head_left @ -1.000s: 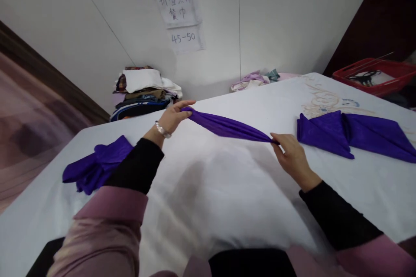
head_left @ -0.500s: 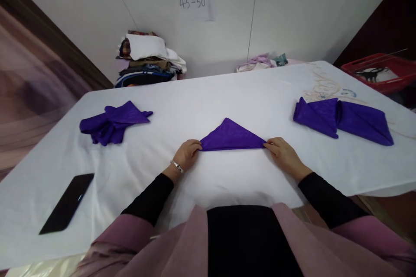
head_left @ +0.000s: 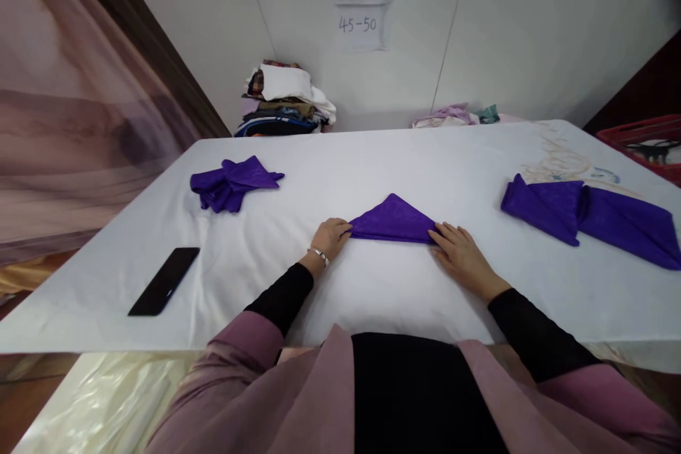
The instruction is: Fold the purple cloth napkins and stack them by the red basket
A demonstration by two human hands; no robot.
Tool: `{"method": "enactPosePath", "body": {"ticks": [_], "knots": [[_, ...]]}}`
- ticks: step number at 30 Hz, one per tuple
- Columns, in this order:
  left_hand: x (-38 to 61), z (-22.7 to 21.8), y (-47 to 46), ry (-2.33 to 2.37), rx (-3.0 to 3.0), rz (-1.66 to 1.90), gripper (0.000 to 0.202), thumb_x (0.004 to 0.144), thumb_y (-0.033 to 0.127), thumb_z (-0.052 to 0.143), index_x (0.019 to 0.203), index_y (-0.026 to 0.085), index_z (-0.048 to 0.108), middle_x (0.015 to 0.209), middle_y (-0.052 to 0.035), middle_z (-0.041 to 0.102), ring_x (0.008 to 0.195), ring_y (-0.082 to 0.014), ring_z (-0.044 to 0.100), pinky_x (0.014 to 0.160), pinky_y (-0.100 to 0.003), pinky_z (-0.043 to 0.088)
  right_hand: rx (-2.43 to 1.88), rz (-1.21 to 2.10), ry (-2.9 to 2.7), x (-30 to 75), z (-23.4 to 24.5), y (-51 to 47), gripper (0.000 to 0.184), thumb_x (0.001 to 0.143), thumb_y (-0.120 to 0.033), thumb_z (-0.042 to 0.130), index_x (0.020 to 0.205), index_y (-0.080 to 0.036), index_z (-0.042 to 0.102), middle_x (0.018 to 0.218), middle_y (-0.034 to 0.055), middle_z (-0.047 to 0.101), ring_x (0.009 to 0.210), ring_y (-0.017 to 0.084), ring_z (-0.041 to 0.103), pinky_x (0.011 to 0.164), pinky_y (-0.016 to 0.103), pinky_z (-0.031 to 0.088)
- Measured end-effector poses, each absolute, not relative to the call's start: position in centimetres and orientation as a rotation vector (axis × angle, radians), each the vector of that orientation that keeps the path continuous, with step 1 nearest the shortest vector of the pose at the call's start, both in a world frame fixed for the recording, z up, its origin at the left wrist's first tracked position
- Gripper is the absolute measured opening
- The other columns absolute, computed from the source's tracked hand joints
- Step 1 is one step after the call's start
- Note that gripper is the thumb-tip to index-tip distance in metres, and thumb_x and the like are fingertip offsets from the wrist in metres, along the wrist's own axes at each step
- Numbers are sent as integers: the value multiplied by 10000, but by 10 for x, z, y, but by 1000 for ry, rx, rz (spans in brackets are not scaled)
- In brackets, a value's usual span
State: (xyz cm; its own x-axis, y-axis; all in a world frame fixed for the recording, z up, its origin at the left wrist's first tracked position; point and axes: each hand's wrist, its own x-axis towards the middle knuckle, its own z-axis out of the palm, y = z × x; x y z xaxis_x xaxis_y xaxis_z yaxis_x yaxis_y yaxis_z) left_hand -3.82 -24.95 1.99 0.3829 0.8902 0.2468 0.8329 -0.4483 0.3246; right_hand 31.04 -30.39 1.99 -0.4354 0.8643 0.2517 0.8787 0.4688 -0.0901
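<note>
A purple napkin (head_left: 392, 220) lies folded into a flat triangle on the white tablecloth (head_left: 372, 291), its peak facing away from me and its long edge towards me. At the left corner, my left hand (head_left: 330, 237) is closed, pinching the cloth between thumb and fingers. My right hand (head_left: 462, 259) holds the right end, fingers on top and thumb at the near edge. Another purple napkin (head_left: 234, 184) sits crumpled and folded on the left. Over on the right lie more folded purple napkins (head_left: 543, 206).
A black phone (head_left: 164, 282) rests on the table at the left. Against the wall stand a stack of folded clothes (head_left: 281, 110) and some loose pink and teal cloth (head_left: 452, 115). A red basket (head_left: 643, 131) is at the far right, a sheer curtain (head_left: 106, 85) at the left.
My view has shifted left and tilted up slightly. The right hand has moved inward along the triangle, its fingers now lying further over the corner. The left hand still pinches its corner.
</note>
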Motion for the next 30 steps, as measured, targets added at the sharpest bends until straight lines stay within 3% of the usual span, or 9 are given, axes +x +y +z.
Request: {"method": "enactPosePath", "body": {"ticks": [9, 17, 21, 25, 30], "knots": [[-49, 26, -257, 1752, 2582, 395, 312, 873, 146, 448, 1034, 277, 680, 1053, -73, 663, 1011, -234, 553, 850, -403, 435, -1489, -12, -2511, 304, 6, -304, 515, 945, -462, 333, 1364, -180, 437, 1463, 150, 351, 1366, 282, 280, 1060, 498, 289], [-52, 28, -262, 1821, 2621, 221, 322, 873, 135, 424, 1051, 252, 665, 1055, -73, 661, 975, -244, 561, 785, -375, 451, -1510, -29, -2540, 297, 11, -306, 573, 931, -513, 338, 1388, -174, 403, 1467, 152, 342, 1373, 290, 259, 1067, 524, 265], [-52, 27, -262, 1846, 2635, 221, 315, 875, 143, 426, 1050, 257, 662, 1053, -67, 665, 969, -242, 564, 777, -371, 459, -1457, -72, -2567, 291, 14, -304, 594, 925, -532, 342, 1397, -175, 384, 1467, 151, 341, 1374, 289, 256, 1079, 546, 215], [-52, 27, -263, 1861, 2599, 251, 305, 866, 145, 434, 1036, 248, 667, 1060, -64, 668, 976, -249, 567, 769, -374, 472, -1437, -17, -2587, 289, 9, -303, 614, 925, -546, 327, 1415, -177, 351, 1473, 158, 324, 1378, 274, 250, 1068, 512, 263], [-55, 25, -268, 1902, 2419, 449, 355, 811, 84, 446, 1066, 213, 657, 1136, -66, 648, 1046, -240, 560, 860, -381, 477, -1450, -28, -2628, 291, 6, -303, 611, 935, -530, 309, 1420, -160, 342, 1489, 162, 287, 1388, 280, 219, 1068, 499, 262]]}}
